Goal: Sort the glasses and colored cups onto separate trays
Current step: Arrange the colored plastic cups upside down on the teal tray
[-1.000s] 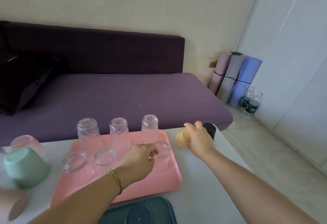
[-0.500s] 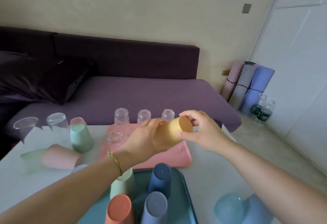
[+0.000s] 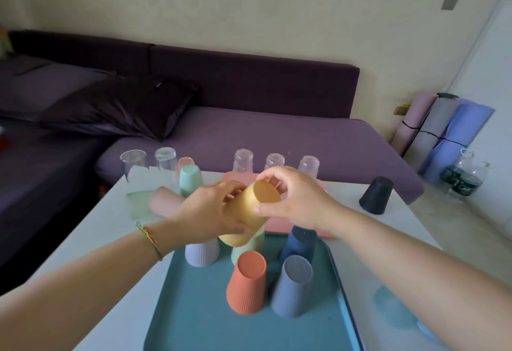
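Observation:
A yellow cup point(image 3: 249, 209) hangs tilted above the far end of the teal tray point(image 3: 199, 312). My left hand point(image 3: 207, 212) grips its side and my right hand point(image 3: 293, 198) pinches its base end. On the teal tray stand upside-down cups: lilac point(image 3: 201, 252), orange point(image 3: 246, 284), grey-blue point(image 3: 292, 287), navy point(image 3: 300, 242) and a pale green one point(image 3: 249, 248) partly hidden under the yellow cup. Behind lies the pink tray point(image 3: 279, 221) with three inverted glasses point(image 3: 243, 160) along its far edge.
On the white table point(image 3: 388, 228) to the left are two clear glasses point(image 3: 164, 160), a mint cup point(image 3: 190, 180), a pink cup lying on its side point(image 3: 163, 202) and a pale green one point(image 3: 138, 203). A black cup point(image 3: 376, 195) stands at right. A purple sofa point(image 3: 249, 134) is behind.
The yellow cup went from my right hand alone at the table's far right into both hands, then toward the teal tray. My left hand left the glass on the pink tray.

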